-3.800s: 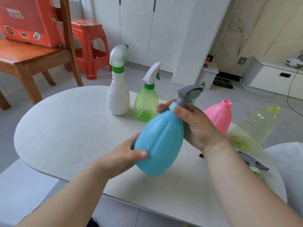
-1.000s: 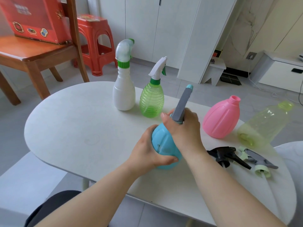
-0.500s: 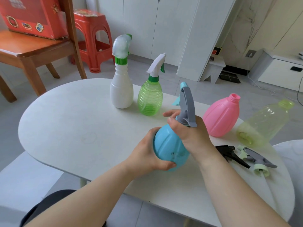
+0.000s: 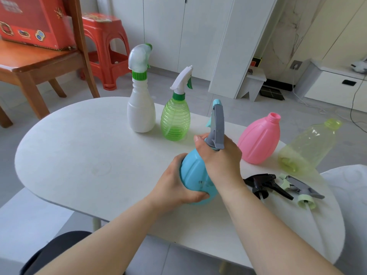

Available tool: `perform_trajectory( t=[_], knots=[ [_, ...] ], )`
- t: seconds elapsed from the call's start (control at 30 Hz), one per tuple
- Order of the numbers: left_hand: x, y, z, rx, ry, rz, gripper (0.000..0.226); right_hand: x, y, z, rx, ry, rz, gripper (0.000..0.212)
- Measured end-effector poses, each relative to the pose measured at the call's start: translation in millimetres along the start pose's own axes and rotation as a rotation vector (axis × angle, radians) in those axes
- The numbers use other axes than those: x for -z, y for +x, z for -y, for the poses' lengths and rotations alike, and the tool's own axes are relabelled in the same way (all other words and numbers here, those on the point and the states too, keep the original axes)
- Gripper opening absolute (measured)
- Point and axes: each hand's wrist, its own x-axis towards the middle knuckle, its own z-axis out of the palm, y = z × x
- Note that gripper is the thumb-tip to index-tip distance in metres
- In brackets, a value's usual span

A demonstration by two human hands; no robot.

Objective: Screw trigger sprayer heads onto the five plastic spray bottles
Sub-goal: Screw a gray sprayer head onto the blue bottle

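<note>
From the head camera, the blue bottle point(image 4: 193, 175) sits at the near middle of the white table point(image 4: 69, 155), tilted slightly away. The left hand point(image 4: 178, 183) grips its belly, fingers curled under the near side. The right hand point(image 4: 220, 157) wraps its fingers round the bottle's neck and the collar of the grey sprayer head point(image 4: 218, 124), whose nozzle points up and away.

Farther back stand a white bottle point(image 4: 141, 116) and, just to its right, a green bottle point(image 4: 175, 122), both with sprayer heads on. To the right a pink bottle point(image 4: 259, 139) stands with its neck open, and a clear yellow-green bottle point(image 4: 309, 145) lies on its side (also capless). Near the right edge lie a black sprayer head point(image 4: 264, 183) and a grey-and-pale-green sprayer head point(image 4: 301, 189), close together.
</note>
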Motion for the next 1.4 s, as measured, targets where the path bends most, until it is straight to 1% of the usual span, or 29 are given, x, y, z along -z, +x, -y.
perform_trajectory(
  t=[0.03,0.17,0.23,0.3,0.33,0.37,0.43,0.47,0.5,0.57,0.77,0.97,1.1,1.3,1.4],
  knots=[
    [0.2,-0.4,-0.5,0.0,-0.004,0.007,0.074,2.1,0.1,-1.1,-0.009,0.017,0.033,0.018],
    [3.4,-2.0,-1.3,0.0,-0.022,0.038,0.088,14.0,-5.0,-9.9,-0.007,0.114,0.163,0.016],
    [6.3,-2.8,0.6,0.002,0.001,0.062,0.104,20.2,-4.9,-11.2,0.017,0.126,0.221,0.019],
    [10.7,-3.5,1.9,-0.004,0.086,0.058,0.117,26.1,2.4,-10.4,0.029,0.145,0.209,0.021],
    [13.0,-3.3,2.6,-0.015,0.148,0.032,0.115,28.7,9.7,-9.9,0.036,0.15,0.168,0.02],
    [15.0,-2.6,4.2,-0.031,0.229,-0.007,0.105,30.9,19.4,-9.1,0.043,0.147,0.118,0.018],
    [18.2,-0.7,10.6,-0.047,0.492,-0.088,0.081,33.6,41.1,-7.4,0.047,0.121,0.031,0.013],
    [19.3,1.1,15.7,-0.037,0.633,-0.104,0.074,33.3,52.1,-7.8,0.04,0.113,0.005,0.013],
    [19.7,2.6,20.4,-0.013,0.746,-0.095,0.07,31.7,62.5,-9.1,0.029,0.103,-0.013,0.014],
    [18.3,4.1,27.9,0.033,0.858,-0.052,0.065,26.1,80.2,-14.2,0.019,0.07,-0.045,0.02],
    [15.4,7.1,34.8,0.027,0.927,-0.047,0.062,6.4,112.7,-25.6,-0.02,0.028,-0.085,0.025],
    [15.7,8.3,36.2,0.019,0.929,-0.051,0.063,-6.0,123.2,-29.0,-0.019,-0.003,-0.052,0.025],
    [15.9,8.7,37.1,0.018,0.932,-0.052,0.063,-5.0,127.9,-30.6,-0.024,-0.014,-0.059,0.026],
    [15.3,7.6,36.9,0.009,0.938,-0.058,0.063,-3.6,128.0,-32.0,-0.047,0.0,-0.007,0.029],
    [15.7,7.8,37.3,0.011,0.938,-0.058,0.063,-1.4,125.1,-33.8,-0.075,0.018,0.025,0.036]
  ],
)
